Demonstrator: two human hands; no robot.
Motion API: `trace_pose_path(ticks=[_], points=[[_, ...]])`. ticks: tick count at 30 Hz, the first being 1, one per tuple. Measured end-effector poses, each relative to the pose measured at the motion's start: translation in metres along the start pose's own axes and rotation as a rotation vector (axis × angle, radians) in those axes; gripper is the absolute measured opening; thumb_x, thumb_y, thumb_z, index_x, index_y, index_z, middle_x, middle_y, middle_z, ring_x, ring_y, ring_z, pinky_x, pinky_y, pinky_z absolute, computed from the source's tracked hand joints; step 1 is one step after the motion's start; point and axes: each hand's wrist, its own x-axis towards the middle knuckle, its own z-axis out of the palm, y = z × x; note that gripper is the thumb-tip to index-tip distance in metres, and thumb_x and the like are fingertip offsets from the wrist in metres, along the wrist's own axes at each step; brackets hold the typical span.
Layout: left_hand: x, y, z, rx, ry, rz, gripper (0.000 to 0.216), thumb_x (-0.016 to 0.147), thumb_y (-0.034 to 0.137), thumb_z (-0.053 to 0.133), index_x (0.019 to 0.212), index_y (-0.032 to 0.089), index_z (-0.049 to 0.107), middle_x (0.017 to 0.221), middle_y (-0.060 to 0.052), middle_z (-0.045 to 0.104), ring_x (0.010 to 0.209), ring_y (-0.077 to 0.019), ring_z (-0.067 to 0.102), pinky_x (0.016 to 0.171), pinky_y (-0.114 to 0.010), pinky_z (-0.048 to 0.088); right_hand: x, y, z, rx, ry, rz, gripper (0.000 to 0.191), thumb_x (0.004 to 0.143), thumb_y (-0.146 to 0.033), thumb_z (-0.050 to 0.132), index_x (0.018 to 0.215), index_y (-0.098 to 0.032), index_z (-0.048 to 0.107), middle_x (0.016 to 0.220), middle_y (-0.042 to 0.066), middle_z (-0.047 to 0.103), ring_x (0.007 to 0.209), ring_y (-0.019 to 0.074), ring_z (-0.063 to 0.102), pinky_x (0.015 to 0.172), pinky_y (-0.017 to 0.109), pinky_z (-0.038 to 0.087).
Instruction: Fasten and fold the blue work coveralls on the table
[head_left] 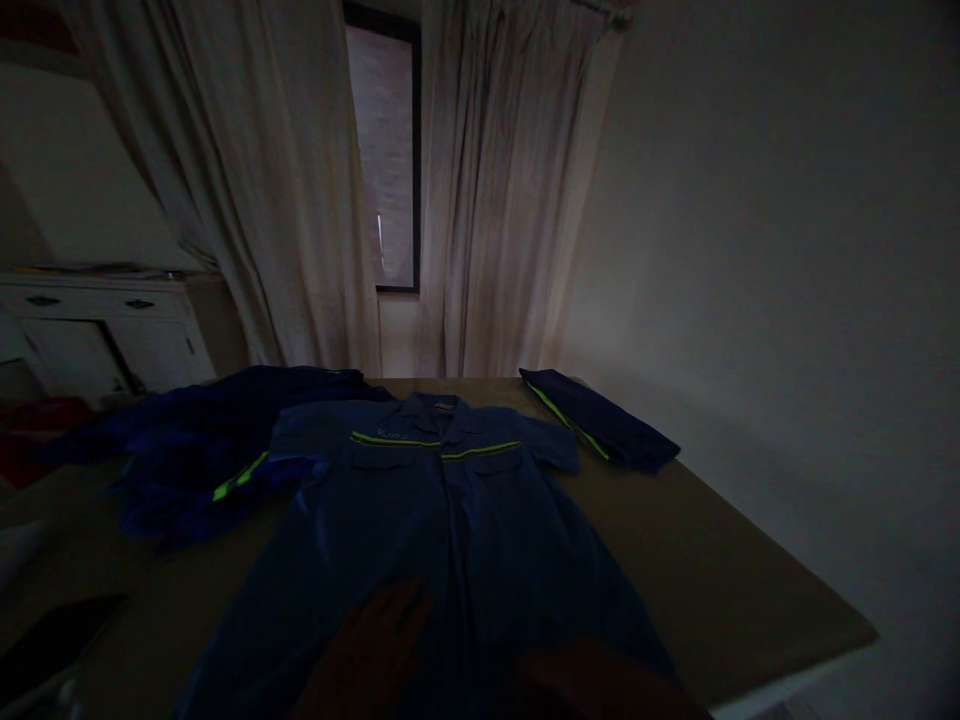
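A blue short-sleeved work shirt (405, 510) lies spread front up on the table, its collar at the far end. Yellow-green stripes cross the chest above two flap pockets. On the lower front, left of the button placket, my left hand (371, 650) lies with fingers stretched out. At the bottom edge, over the lower right of the shirt, my right hand (592, 680) is dark and smeared, so its fingers cannot be made out. The picture cuts off the shirt's hem.
A heap of dark blue clothing (202, 450) lies on the left of the brown table (750, 590). A folded navy garment (600, 415) rests at the back right, beside the wall. A dark flat object (52, 640) is at the near left. Curtains and a white cabinet (97, 325) stand behind.
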Motion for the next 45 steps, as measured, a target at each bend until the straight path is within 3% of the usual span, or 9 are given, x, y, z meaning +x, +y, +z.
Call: trace_pose_path(ticks=[5,10,14,18,27,30,34,41,45], points=[[0.039,0.0,-0.031,-0.085,-0.066,0.115,0.049,0.095,0.039,0.056,0.143,0.032,0.056,0.154,-0.004,0.05,0.141,-0.03,0.049,0.115,-0.05,0.043,0.061,-0.011,0.0,-0.254,0.307,-0.093,0.029,0.095,-0.051,0.057,0.1,-0.024,0.068,0.094,0.004,0.074,0.084,0.0233,0.069,0.074,0.032,0.05],[0.078,-0.007,-0.051,-0.057,-0.197,0.055,0.055,0.103,0.047,0.038,0.154,0.029,0.041,0.163,-0.008,0.034,0.15,-0.033,0.032,0.121,-0.06,0.027,0.115,-0.017,0.008,-0.545,0.247,0.0,0.026,0.088,-0.037,0.06,0.102,-0.017,0.069,0.103,0.013,0.074,0.089,0.0308,0.072,0.072,0.036,0.053],[0.11,-0.02,-0.041,-0.044,-0.259,-0.021,0.06,0.104,0.05,0.032,0.159,0.027,0.03,0.168,-0.009,0.021,0.153,-0.0356,0.022,0.12,-0.067,0.02,0.141,-0.018,-0.003,-0.565,0.247,-0.013,0.026,0.089,-0.026,0.05,0.101,-0.017,0.071,0.1,0.014,0.075,0.09,0.0287,0.073,0.074,0.035,0.054],[0.131,-0.028,-0.02,-0.013,-0.115,-0.063,0.058,0.105,0.044,0.03,0.16,0.026,0.027,0.169,-0.008,0.017,0.155,-0.0346,0.018,0.121,-0.067,0.017,0.163,-0.019,-0.012,-0.525,0.251,0.008,0.039,0.088,-0.047,0.058,0.104,-0.015,0.072,0.104,0.017,0.074,0.095,0.0322,0.072,0.079,0.039,0.055],[0.12,-0.039,0.009,-0.002,0.017,-0.017,0.062,0.104,0.055,0.029,0.16,0.029,0.028,0.168,-0.004,0.022,0.154,-0.0311,0.023,0.123,-0.062,0.018,0.188,-0.007,-0.024,-0.344,0.213,0.016,0.026,0.09,-0.035,0.056,0.098,-0.019,0.074,0.098,0.008,0.077,0.092,0.0226,0.072,0.076,0.028,0.051],[0.115,-0.042,0.016,0.002,0.092,0.011,0.063,0.104,0.057,0.028,0.16,0.028,0.029,0.167,-0.006,0.026,0.153,-0.0303,0.027,0.124,-0.057,0.019,0.19,-0.003,-0.02,-0.335,0.24,0.066,0.031,0.088,-0.043,0.06,0.097,-0.017,0.074,0.099,0.014,0.076,0.094,0.0289,0.071,0.077,0.034,0.051],[0.114,-0.043,0.019,0.016,0.13,0.037,0.061,0.104,0.055,0.029,0.16,0.028,0.029,0.166,-0.006,0.029,0.152,-0.0291,0.029,0.124,-0.053,0.02,0.199,0.005,-0.011,-0.247,0.243,0.009,0.022,0.089,-0.03,0.06,0.096,-0.015,0.073,0.104,0.016,0.073,0.1,0.0303,0.068,0.083,0.037,0.048],[0.114,-0.038,0.01,-0.005,0.089,0.016,0.061,0.104,0.055,0.03,0.158,0.027,0.033,0.166,-0.006,0.029,0.152,-0.0305,0.029,0.123,-0.055,0.02,0.212,0.023,-0.029,0.035,0.126,-0.093,0.015,0.085,-0.03,0.066,0.077,-0.018,0.068,0.071,-0.001,0.066,0.067,0.014,0.059,0.059,0.022,0.041],[0.115,-0.036,0.005,-0.035,0.067,0.011,0.063,0.103,0.055,0.031,0.159,0.027,0.032,0.166,-0.007,0.029,0.152,-0.0326,0.029,0.122,-0.059,0.021,0.226,0.02,-0.035,0.149,0.229,-0.092,0.026,0.097,-0.034,0.047,0.09,-0.018,0.065,0.073,0.0,0.064,0.062,0.0127,0.055,0.056,0.022,0.04]])
